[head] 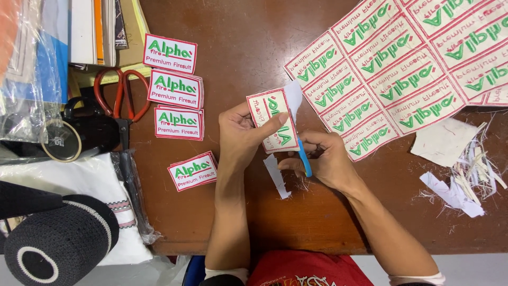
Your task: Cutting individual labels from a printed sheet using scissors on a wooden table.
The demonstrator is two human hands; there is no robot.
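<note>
Both forearms reach up from the lower edge, bare to the wrists, converging toward the middle. The left hand [241, 136] is raised with its thumb stretched flat across and fingers curled behind in a pinch. The right hand [324, 159] sits just beside it, fingers folded inward in a closed grip, knuckles up.

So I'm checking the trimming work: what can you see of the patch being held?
The patch is a white embroidered rectangle with a red border and green lettering, fabric by its look. It is held tilted above the brown table, pinched by the left hand. The right hand works blue-handled scissors at its lower edge; white backing sticks out behind.
</note>
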